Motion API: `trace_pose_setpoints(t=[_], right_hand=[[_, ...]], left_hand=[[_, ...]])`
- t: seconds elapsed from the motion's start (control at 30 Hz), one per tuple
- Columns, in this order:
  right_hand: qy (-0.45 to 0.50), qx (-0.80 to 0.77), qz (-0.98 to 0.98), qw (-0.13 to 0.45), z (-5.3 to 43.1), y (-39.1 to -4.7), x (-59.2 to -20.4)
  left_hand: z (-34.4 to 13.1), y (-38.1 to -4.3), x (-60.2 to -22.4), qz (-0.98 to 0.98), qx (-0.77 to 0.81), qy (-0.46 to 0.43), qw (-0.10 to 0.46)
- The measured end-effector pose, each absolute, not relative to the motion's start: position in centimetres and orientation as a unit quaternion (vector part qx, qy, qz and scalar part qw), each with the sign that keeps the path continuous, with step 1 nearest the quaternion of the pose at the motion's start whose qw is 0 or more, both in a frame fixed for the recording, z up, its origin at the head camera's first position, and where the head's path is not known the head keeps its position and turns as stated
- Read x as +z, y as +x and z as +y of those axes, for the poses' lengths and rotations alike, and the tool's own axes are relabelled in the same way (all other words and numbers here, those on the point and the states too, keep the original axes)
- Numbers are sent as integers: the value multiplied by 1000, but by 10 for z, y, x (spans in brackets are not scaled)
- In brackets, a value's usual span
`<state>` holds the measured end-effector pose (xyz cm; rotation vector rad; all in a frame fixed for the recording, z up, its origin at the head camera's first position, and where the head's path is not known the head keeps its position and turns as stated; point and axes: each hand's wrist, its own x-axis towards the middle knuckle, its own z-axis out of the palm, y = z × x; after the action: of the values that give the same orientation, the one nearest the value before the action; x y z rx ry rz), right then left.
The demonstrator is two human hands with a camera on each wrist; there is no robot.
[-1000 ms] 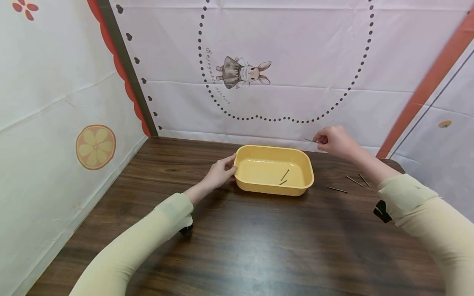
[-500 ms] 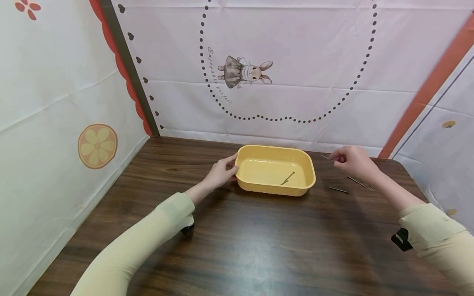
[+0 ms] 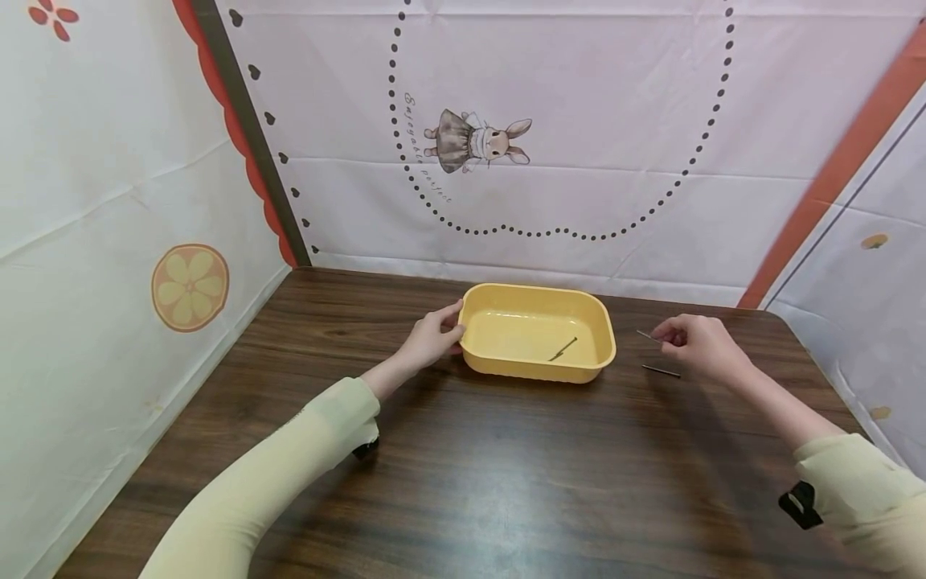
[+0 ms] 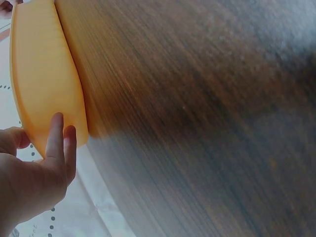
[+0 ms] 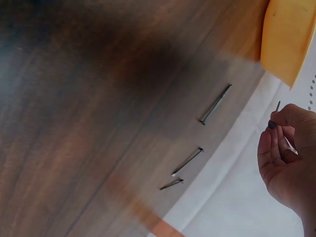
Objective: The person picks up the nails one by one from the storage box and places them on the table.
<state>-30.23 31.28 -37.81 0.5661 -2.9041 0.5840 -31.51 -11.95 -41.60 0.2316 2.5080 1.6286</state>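
My left hand (image 3: 428,338) holds the left end of a yellow plastic tray (image 3: 537,371); in the left wrist view its fingers (image 4: 57,140) lie against the tray's outer wall. Inside the tray, near its front right, a few thin nails (image 3: 563,349) lie overlapping. My right hand (image 3: 702,346) is to the right of the tray, above the table, pinching a nail (image 5: 278,107) between thumb and fingers. On the table close by lies another nail (image 3: 661,371). In the right wrist view three loose nails show, including a middle nail (image 5: 187,162); the right hand hides the others from the head view.
The dark wood table (image 3: 463,466) runs up to a pale printed cloth (image 3: 579,96) hanging behind the tray. More cloth (image 3: 87,338) rises along the left side, and another hanging (image 3: 875,322) borders the right.
My right hand has come down and to the right, over the loose nails, with a nail still pinched. In the tray, the nails have shifted and now overlap. The left hand stays put.
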Motion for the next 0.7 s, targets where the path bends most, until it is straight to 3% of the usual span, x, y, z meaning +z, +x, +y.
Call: trace_pose_setpoints(t=[0.7], right_hand=[[190, 205, -959, 51, 319, -283, -407]], left_hand=[[-119, -316, -416, 834, 542, 79, 74]])
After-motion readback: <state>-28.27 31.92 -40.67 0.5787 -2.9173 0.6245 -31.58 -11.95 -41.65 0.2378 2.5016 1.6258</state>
